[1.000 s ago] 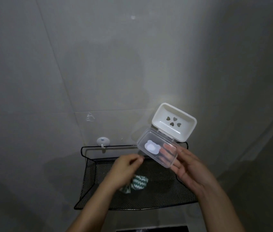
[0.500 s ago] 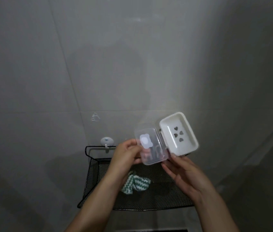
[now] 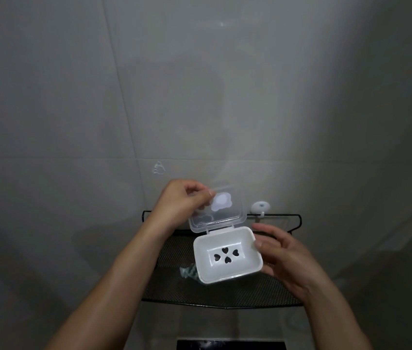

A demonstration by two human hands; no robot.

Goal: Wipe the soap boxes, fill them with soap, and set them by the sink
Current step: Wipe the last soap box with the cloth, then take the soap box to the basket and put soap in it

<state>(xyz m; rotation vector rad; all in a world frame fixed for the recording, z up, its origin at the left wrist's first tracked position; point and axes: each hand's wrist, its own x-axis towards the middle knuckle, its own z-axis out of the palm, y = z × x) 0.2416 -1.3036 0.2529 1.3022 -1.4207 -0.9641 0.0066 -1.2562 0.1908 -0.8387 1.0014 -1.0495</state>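
A white soap box (image 3: 227, 256) with heart-shaped drain holes is held open above the black mesh shelf (image 3: 263, 291). Its clear hinged lid (image 3: 218, 210), marked with a pale cloud-shaped sticker, stands up toward the wall. My left hand (image 3: 182, 203) pinches the lid's left edge with curled fingers. My right hand (image 3: 283, 256) holds the box's right side, thumb on the rim and fingers underneath. No soap lies in the box. A green-and-white patterned cloth (image 3: 188, 272) lies on the shelf, mostly hidden behind the box.
The shelf hangs on a grey tiled wall. A round white hook (image 3: 260, 207) sits on the wall just above the shelf's back rail. A dark rectangular opening (image 3: 230, 345) shows at the bottom edge.
The box has swung round and come lower: the lid now points up toward the wall and the white tray faces me. My left hand shifted from the lid's front onto its left edge.
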